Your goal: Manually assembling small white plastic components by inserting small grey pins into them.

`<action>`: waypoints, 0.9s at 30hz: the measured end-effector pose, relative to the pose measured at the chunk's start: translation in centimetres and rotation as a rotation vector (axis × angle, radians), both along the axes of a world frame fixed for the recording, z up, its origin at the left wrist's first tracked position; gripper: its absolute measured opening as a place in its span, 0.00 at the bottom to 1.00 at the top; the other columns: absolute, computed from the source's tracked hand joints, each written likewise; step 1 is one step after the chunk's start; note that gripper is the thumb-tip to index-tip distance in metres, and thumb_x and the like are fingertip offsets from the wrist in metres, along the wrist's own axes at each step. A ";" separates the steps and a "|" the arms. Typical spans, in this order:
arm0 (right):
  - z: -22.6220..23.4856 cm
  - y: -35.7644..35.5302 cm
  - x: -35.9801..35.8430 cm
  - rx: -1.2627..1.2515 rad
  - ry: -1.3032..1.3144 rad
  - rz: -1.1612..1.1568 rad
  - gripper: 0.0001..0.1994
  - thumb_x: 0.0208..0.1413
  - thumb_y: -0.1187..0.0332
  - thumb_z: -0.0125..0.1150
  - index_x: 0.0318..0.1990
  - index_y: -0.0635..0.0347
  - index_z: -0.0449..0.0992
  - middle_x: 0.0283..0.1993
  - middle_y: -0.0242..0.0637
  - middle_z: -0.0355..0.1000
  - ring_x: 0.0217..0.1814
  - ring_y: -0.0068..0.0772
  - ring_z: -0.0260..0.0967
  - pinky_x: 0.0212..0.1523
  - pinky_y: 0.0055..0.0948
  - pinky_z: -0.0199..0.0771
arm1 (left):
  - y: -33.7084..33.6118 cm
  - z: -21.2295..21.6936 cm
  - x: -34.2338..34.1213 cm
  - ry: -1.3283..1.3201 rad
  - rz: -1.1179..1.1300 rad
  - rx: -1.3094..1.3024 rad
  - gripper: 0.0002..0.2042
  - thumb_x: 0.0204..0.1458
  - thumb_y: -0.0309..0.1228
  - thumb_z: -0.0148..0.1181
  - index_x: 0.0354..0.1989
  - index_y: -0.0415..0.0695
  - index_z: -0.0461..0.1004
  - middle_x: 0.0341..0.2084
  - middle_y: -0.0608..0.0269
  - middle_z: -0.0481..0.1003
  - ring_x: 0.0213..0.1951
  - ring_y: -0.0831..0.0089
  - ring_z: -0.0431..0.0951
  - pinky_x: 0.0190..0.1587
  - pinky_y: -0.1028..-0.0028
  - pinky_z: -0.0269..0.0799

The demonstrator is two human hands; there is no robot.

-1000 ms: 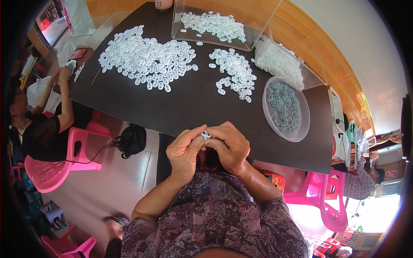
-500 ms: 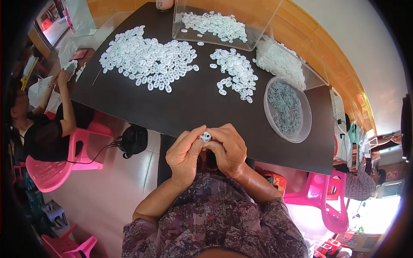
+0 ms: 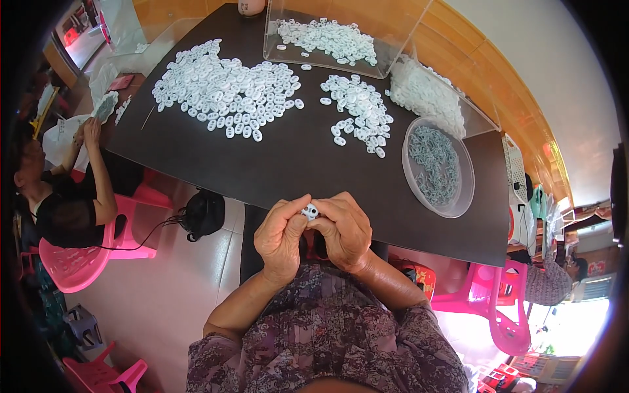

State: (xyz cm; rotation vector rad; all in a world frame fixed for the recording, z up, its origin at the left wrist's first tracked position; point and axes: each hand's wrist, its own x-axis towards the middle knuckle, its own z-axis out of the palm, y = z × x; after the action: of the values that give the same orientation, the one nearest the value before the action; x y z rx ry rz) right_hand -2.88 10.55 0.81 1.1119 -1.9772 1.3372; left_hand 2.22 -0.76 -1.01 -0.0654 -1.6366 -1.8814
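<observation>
Just off the table's front edge, my left hand [image 3: 280, 237] and my right hand [image 3: 344, 233] meet, fingertips pinching one small white oval plastic piece [image 3: 310, 211] between them. Dark holes show on its upper face; its underside is hidden by my thumbs and fingers. Beyond my hands on the dark table [image 3: 282, 167] lies a big heap of similar white oval pieces [image 3: 226, 88], with a smaller heap [image 3: 360, 111] to its right. At the right, a round clear tub [image 3: 466, 198] holds many small grey-green pieces [image 3: 432, 164].
At the back stands a clear box [image 3: 386, 62] with more white pieces; a mass of whitish pieces [image 3: 426, 95] lies right of it. A thin stick [image 3: 148, 118] rests by the big heap. Another person [image 3: 69, 196] sits at the left on a pink chair [image 3: 75, 262]. A pink chair [image 3: 481, 295] stands at the right.
Both my hands have shifted slightly left with the white oval piece, which is turned a little. The other person's hands have moved slightly.
</observation>
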 end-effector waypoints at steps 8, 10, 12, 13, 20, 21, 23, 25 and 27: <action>-0.4 -0.4 0.6 -0.010 0.009 -0.037 0.16 0.42 0.77 0.67 0.41 0.68 0.73 0.34 0.43 0.73 0.30 0.39 0.69 0.29 0.29 0.71 | 0.5 -0.2 0.2 0.029 0.077 -0.029 0.10 0.55 0.25 0.56 0.43 0.33 0.75 0.28 0.63 0.72 0.28 0.79 0.69 0.30 0.82 0.65; -0.5 -0.4 0.8 -0.001 -0.004 -0.041 0.17 0.42 0.77 0.67 0.42 0.68 0.72 0.34 0.43 0.73 0.30 0.38 0.69 0.29 0.29 0.71 | 0.5 -0.1 0.7 -0.043 0.012 0.058 0.13 0.57 0.31 0.56 0.44 0.33 0.74 0.32 0.65 0.71 0.35 0.78 0.68 0.40 0.80 0.64; -0.5 -0.5 0.8 -0.007 0.001 -0.038 0.17 0.43 0.77 0.67 0.42 0.68 0.72 0.35 0.43 0.72 0.31 0.38 0.69 0.29 0.29 0.70 | 0.6 0.0 0.7 -0.043 0.020 0.062 0.12 0.57 0.31 0.56 0.44 0.34 0.74 0.32 0.65 0.71 0.35 0.78 0.68 0.40 0.80 0.64; -0.4 -0.6 0.8 -0.014 0.006 -0.034 0.17 0.43 0.77 0.67 0.43 0.68 0.72 0.35 0.43 0.72 0.31 0.38 0.68 0.29 0.29 0.70 | 0.6 0.0 0.7 -0.042 0.028 0.067 0.12 0.57 0.31 0.55 0.43 0.34 0.74 0.32 0.65 0.71 0.35 0.78 0.68 0.40 0.80 0.64; -0.7 -1.0 1.0 -0.022 0.037 -0.046 0.17 0.43 0.79 0.66 0.43 0.68 0.71 0.34 0.43 0.71 0.31 0.39 0.68 0.29 0.29 0.70 | 0.7 -0.4 0.0 0.076 0.119 -0.043 0.10 0.57 0.28 0.55 0.41 0.34 0.74 0.26 0.64 0.71 0.28 0.78 0.68 0.29 0.81 0.64; -0.7 -1.0 1.0 -0.026 0.035 -0.051 0.16 0.43 0.79 0.66 0.42 0.68 0.71 0.34 0.44 0.71 0.31 0.39 0.68 0.28 0.29 0.70 | 0.8 -0.6 0.0 0.075 0.130 -0.044 0.10 0.57 0.29 0.55 0.41 0.34 0.74 0.26 0.64 0.71 0.27 0.78 0.68 0.29 0.81 0.64; -0.8 -1.2 1.0 -0.031 0.033 -0.054 0.16 0.43 0.79 0.65 0.42 0.68 0.71 0.34 0.44 0.71 0.31 0.39 0.68 0.28 0.29 0.70 | 0.8 -0.8 0.0 0.074 0.141 -0.047 0.10 0.58 0.29 0.55 0.41 0.34 0.74 0.27 0.63 0.71 0.27 0.78 0.68 0.30 0.80 0.64; -0.9 -1.3 0.9 -0.036 0.042 -0.046 0.16 0.43 0.80 0.65 0.42 0.68 0.71 0.33 0.44 0.71 0.30 0.39 0.67 0.27 0.29 0.69 | 0.7 -0.9 0.0 0.085 0.159 -0.063 0.10 0.58 0.29 0.54 0.40 0.34 0.74 0.26 0.63 0.71 0.27 0.78 0.68 0.29 0.80 0.64; -1.1 -1.2 0.9 -0.036 0.046 -0.047 0.16 0.42 0.81 0.65 0.42 0.68 0.71 0.33 0.44 0.71 0.29 0.39 0.67 0.27 0.29 0.69 | 0.9 -0.9 0.1 0.059 0.140 -0.041 0.11 0.58 0.31 0.54 0.40 0.34 0.73 0.28 0.64 0.70 0.29 0.78 0.67 0.33 0.80 0.63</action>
State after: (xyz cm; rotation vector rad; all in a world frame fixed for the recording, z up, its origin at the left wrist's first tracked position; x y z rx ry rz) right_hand -1.99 9.33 -0.32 1.0632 -1.9274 1.3062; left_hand 2.34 0.18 -1.87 -0.0226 -1.5976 -1.7260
